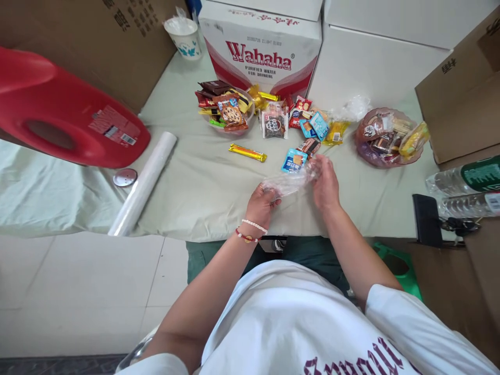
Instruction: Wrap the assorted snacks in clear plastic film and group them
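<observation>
A clear plastic bag [288, 183] stretches between my two hands, above the near part of the table. My left hand [262, 204], with two bracelets at the wrist, pinches its left end. At the other end, my right hand [325, 181] has its fingers closed on the plastic. Just beyond lies a blue snack packet [294, 160], with a brown packet [309, 147] behind it. A yellow wrapped bar [247, 152] lies farther left. More wrapped snacks [274, 125] are heaped toward the back. One bowl of snacks [231, 131] stands at left, another pink bowl [385, 162] at right.
A red jug [66, 114] and a roll of clear plastic [144, 182] are on the left, with a round disc [125, 177] beside them. A Wahaha carton [261, 52] stands at the back. Bottles [449, 182] and a black phone [427, 221] lie at right.
</observation>
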Action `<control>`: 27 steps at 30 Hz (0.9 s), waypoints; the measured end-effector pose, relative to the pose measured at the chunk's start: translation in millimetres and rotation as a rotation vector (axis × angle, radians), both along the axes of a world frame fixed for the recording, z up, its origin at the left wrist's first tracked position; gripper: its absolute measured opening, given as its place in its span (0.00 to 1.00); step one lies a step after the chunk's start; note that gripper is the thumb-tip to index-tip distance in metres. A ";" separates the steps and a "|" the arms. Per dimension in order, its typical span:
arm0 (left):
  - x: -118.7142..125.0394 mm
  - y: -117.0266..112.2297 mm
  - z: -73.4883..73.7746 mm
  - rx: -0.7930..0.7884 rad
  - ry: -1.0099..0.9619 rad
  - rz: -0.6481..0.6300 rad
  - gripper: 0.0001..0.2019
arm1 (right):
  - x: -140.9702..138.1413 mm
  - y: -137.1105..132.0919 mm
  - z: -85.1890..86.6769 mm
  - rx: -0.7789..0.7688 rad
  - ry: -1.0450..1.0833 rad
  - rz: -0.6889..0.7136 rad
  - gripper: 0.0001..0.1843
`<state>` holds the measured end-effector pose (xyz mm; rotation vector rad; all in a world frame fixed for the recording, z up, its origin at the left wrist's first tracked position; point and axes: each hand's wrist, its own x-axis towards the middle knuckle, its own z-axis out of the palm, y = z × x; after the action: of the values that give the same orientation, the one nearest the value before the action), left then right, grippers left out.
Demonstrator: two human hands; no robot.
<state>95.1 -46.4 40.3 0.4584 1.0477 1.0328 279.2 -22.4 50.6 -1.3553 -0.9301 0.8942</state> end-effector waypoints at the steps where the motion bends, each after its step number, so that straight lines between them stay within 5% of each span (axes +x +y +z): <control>1: 1.8 0.3 -1.9 0.035 0.042 -0.017 0.15 | 4.0 -3.4 6.0 0.071 -0.167 0.047 0.33; 4: 3.3 1.5 -5.3 0.131 0.121 -0.106 0.14 | 10.3 -11.9 18.4 0.165 -0.580 0.404 0.29; 6: 0.2 1.4 -5.3 0.202 0.293 -0.035 0.16 | 8.2 -16.2 19.0 0.087 -0.634 0.586 0.22; 9: -5.7 -2.3 -2.3 0.376 0.652 0.177 0.19 | -0.8 -20.6 12.5 -0.070 -0.528 0.500 0.21; 11: -6.1 -5.7 -0.4 0.494 0.731 0.142 0.20 | -7.3 -22.4 8.7 -0.092 -0.443 0.456 0.19; 16: 1.7 -3.2 -4.9 0.437 0.440 -0.060 0.19 | -13.5 -25.1 8.3 -0.049 -0.192 0.640 0.18; 21: -10.4 6.7 -11.1 0.301 0.142 0.047 0.21 | -2.0 -29.5 6.6 -0.155 -0.109 0.526 0.17; 27: -34.7 22.0 -4.4 0.299 0.167 0.206 0.22 | 10.7 -35.1 5.9 -0.194 -0.069 0.400 0.16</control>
<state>60.4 -24.4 35.9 0.6993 1.1088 1.3625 289.9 -57.5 56.5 -1.3939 -1.2184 1.2742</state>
